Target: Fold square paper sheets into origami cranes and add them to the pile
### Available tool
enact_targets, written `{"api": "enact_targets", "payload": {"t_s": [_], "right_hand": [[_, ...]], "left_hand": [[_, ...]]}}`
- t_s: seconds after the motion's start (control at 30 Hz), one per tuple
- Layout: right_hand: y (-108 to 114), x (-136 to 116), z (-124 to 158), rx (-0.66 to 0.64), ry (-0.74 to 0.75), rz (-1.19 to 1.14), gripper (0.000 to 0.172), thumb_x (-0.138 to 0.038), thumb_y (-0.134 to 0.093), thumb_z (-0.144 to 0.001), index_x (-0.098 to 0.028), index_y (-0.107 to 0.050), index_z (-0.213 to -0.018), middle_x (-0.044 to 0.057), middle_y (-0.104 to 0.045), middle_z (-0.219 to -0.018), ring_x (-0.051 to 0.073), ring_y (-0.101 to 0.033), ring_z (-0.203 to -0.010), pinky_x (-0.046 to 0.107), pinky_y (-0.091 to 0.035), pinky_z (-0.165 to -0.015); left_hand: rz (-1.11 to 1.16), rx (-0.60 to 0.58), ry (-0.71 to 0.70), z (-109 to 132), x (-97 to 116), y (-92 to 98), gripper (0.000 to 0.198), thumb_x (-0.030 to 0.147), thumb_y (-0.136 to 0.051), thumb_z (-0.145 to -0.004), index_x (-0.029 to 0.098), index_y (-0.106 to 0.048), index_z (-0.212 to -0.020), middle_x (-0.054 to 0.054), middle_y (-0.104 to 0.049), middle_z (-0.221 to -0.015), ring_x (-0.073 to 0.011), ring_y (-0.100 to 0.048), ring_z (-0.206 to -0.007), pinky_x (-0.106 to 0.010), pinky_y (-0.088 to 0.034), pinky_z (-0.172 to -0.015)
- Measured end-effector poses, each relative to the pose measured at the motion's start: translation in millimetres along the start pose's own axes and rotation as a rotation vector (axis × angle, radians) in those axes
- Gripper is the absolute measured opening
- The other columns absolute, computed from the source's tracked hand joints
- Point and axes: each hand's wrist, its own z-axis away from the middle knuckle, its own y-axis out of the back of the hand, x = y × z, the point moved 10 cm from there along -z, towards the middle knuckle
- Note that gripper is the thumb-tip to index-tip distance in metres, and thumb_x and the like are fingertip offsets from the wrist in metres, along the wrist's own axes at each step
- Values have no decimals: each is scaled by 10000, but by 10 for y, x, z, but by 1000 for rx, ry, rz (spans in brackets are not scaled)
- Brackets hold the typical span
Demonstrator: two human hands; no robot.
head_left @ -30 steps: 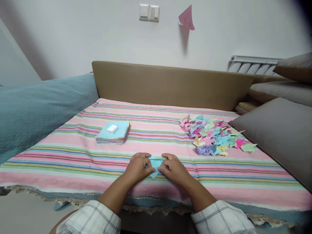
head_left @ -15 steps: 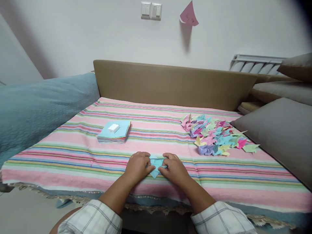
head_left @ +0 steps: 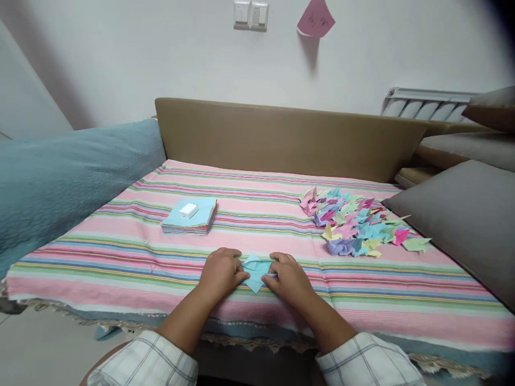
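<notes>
Left hand (head_left: 220,272) and right hand (head_left: 291,275) pinch folded blue paper (head_left: 256,275). A paper stack (head_left: 197,221) lies beyond their grip, leftward.

Light-blue paper (head_left: 256,280), creased, partly folded, pointed corner toward near edge of striped cloth (head_left: 257,225)

The folded paper (head_left: 255,282) is light turquoise. The cloth (head_left: 257,238) is pink, striped in white, green, yellow, blue and deep magenta. The paper stack (head_left: 203,219) is pale blue on top, with mixed colours along its edges, and the small block (head_left: 188,210) is white. The paper heap (head_left: 365,231) mixes pink, lilac, turquoise, pale green and yellow. White sleeves (head_left: 148,360) carry a dark grid check; the cushion (head_left: 458,209) is grey.
</notes>
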Motion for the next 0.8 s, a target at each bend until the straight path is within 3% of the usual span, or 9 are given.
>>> {"api": "enact_targets", "payload": {"t_s": [0.13,0.3,0.43,0.53,0.7,0.8], "right_hand": [[-13,8,-6,-7,0,12,106,-303,-644,-738,-199,-666,-747,78,-562,-1219,246,-477,-1107,365,-358,-929],[-23,16,-5,-21,-2,13,110,-305,-638,-741,-201,-672,-746,78,-561,-1222,247,-477,-1109,362,-359,-930],[-18,4,-4,-25,5,16,118,-311,-638,-739,-198,-675,-743,82,-564,-1216,251,-483,-1100,361,-364,-923],[-17,5,-7,-21,8,17,117,-310,-637,-739,-199,-675,-739,80,-563,-1216,251,-484,-1097,360,-365,-923],[-23,6,-9,-18,14,21,122,-316,-634,-743,-201,-672,-739,80,-567,-1207,250,-487,-1092,364,-367,-923],[-10,-8,-5,-7,24,26,119,-315,-639,-740,-200,-668,-734,80,-571,-1201,247,-490,-1085,364,-370,-921]], "left_hand": [[31,-22,26,-6,-92,-29,150,361,-692,-699,233,-715,-624,-41,-686,-992,-245,-555,-1042,-331,-414,-852],[41,-9,40,-17,-192,-20,135,303,-737,-651,199,-654,-627,-46,-652,-1050,-238,-546,-1038,-323,-401,-866],[57,-39,41,-12,-232,2,117,225,-712,-659,203,-611,-714,-8,-640,-842,-199,-571,-903,-288,-407,-793],[87,-32,77,8,-267,39,207,195,-687,-657,214,-613,-849,-8,-640,-869,-203,-568,-899,-289,-415,-771],[326,57,19,24,-137,77,560,252,-734,-620,209,-540,-1144,-52,-599,-1151,-225,-538,-1052,-328,-415,-891],[379,162,-29,6,-49,95,365,311,-692,-701,191,-595,-1032,-49,-628,-1047,-204,-556,-981,-323,-425,-858]]}}
